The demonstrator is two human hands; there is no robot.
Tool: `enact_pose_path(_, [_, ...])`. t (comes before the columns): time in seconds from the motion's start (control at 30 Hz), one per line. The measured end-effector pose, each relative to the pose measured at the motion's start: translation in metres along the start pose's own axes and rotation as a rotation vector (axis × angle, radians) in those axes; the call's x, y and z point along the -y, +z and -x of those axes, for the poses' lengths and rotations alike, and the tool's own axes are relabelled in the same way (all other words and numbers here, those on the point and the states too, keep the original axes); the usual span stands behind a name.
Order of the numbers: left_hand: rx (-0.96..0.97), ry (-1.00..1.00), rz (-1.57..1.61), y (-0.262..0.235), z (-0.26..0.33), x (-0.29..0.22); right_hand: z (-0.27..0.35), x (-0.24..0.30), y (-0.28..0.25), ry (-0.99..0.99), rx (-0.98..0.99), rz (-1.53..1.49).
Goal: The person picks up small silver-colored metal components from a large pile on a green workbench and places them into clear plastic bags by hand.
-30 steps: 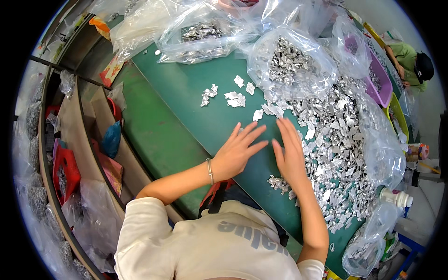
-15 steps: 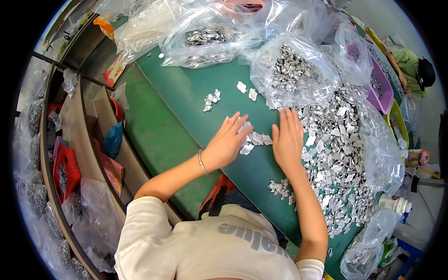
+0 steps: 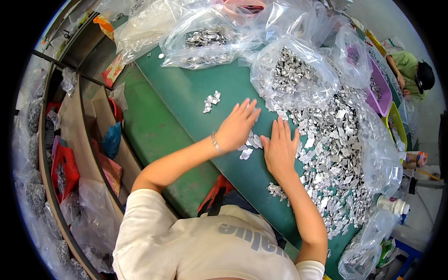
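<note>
My left hand (image 3: 237,125) is over the green table with its fingers stretched out; the fingertips are slightly blurred. Flat on the table, my right hand (image 3: 281,151) lies open at the left edge of a wide heap of silvery metal pieces (image 3: 336,154). Between the two hands sit a few flat metal pieces (image 3: 246,153), partly hidden by the fingers. A small cluster of metal pieces (image 3: 211,101) lies beyond my left wrist. Another cluster (image 3: 276,190) is beside my right forearm. I see nothing gripped in either hand.
Clear plastic bags of metal pieces (image 3: 294,72) stand along the far side, one more bag (image 3: 205,44) left of them. Purple (image 3: 383,93) and yellow-green (image 3: 396,126) bins are at the right, near a co-worker in green (image 3: 408,70). Shelves with a red basket (image 3: 63,172) line the left.
My left hand has moved farther away and to the right. My right hand has shifted slightly nearer and left. Two loose pieces near the bag no longer show where they lay.
</note>
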State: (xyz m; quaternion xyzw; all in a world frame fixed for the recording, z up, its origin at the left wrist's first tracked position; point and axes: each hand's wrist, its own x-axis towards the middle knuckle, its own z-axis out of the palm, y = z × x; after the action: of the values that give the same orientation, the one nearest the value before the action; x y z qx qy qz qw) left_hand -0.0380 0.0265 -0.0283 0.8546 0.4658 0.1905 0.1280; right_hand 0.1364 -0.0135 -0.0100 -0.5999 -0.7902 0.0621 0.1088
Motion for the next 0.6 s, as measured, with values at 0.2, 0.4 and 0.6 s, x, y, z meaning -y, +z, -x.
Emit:
enact_pose_path(0.2, [0.09, 0.036, 0.152, -0.02, 0.003, -0.018, -0.009, -0.013, 0.0, -0.024, -0.114, 0.004])
enact_pose_path(0.4, [0.017, 0.027, 0.228, -0.023, 0.005, -0.021, 0.031, 0.006, -0.016, -0.15, 0.072, -0.128])
enact_pose_path(0.6, [0.16, 0.29, 0.004, -0.014, 0.031, -0.041, 0.058, -0.011, -0.036, 0.08, 0.033, -0.109])
